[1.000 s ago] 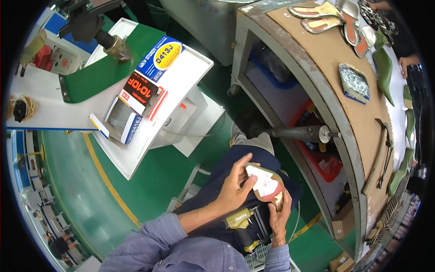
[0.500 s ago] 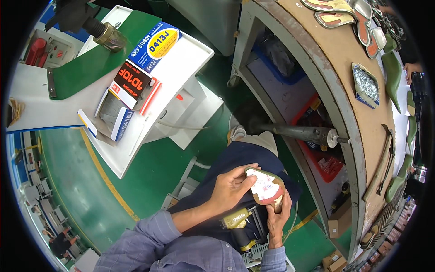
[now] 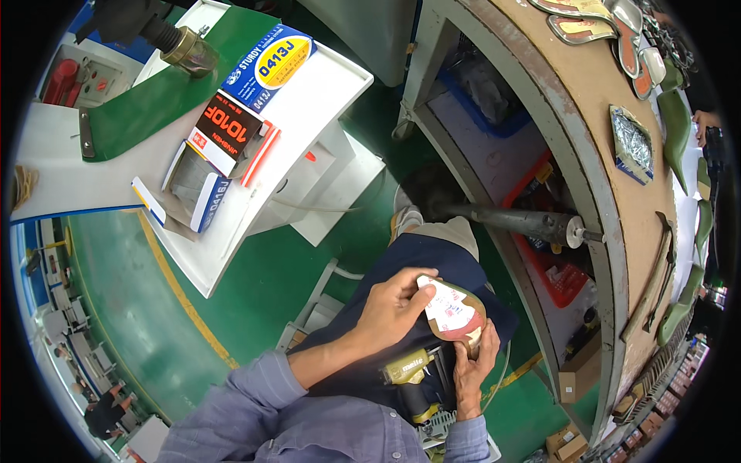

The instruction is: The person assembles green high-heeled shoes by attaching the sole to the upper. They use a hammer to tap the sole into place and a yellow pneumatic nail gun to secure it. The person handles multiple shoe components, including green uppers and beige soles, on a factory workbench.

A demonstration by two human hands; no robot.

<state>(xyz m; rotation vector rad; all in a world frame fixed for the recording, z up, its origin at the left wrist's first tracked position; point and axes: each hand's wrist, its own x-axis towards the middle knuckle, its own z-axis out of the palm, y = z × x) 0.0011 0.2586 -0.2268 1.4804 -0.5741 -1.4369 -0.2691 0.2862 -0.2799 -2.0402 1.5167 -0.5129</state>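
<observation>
- Lower centre: my right hand [image 3: 472, 369] grips the lower edge of a shoe sole piece [image 3: 457, 316], tan and rounded, over my lap.
- My left hand [image 3: 394, 309] pinches a white printed label [image 3: 446, 307] on it; it looks partly pressed down, edges left to smooth.
- A yellow stapler-like tool [image 3: 407, 367] rests between my arms.
- Upper left: glossy cardboard boxes [image 3: 231, 127] on a white tray [image 3: 324, 89].
</observation>
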